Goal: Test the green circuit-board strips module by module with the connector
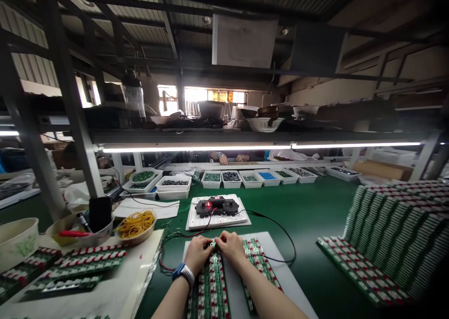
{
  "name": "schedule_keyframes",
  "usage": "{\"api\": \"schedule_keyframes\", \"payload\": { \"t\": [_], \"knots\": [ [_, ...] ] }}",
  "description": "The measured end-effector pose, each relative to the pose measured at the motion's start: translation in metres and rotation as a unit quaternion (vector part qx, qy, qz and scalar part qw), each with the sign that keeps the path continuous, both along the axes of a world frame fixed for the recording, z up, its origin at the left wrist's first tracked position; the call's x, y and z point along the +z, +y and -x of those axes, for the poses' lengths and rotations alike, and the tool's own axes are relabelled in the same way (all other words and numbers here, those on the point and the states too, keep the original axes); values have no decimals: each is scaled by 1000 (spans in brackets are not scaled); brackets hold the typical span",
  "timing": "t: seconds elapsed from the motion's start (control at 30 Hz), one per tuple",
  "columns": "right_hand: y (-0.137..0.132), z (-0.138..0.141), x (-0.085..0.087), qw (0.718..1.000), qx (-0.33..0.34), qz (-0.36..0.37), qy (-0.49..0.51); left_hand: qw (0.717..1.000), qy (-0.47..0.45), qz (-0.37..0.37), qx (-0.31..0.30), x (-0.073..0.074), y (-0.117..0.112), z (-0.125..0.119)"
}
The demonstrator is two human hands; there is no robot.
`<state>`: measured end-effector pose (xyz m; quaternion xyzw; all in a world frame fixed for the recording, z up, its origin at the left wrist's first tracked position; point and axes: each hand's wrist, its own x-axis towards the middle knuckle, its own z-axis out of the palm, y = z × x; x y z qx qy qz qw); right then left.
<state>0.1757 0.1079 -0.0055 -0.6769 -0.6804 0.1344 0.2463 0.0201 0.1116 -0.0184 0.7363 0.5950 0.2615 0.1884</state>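
My left hand (199, 253), with a blue watch on the wrist, is closed at the far end of a long green circuit board panel (211, 286) with rows of red and white parts. My right hand (231, 248) meets it there, its thumb and fingers pinched together. The fingertips of both hands almost touch over the board's end; whatever small piece they grip is mostly hidden. A second circuit board panel (261, 260) lies to the right, partly under my right forearm. Both panels rest on a pale sheet (287, 286).
Beyond my hands, a black device with red lit digits (217, 206) sits on a white tray (192, 223), its cables trailing nearby. Bins of small parts (231, 178) line the back. Stacked boards (389, 235) stand right; rubber bands (136, 224) fill a bowl left. A co-worker's hands (222, 158) show behind.
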Motion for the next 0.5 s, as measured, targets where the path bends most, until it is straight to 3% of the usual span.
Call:
{"api": "schedule_keyframes", "payload": {
  "t": [0.5],
  "knots": [
    [-1,-3,0,1000,9,7,8,1000,0,2,-5,-1,0,1]
  ]
}}
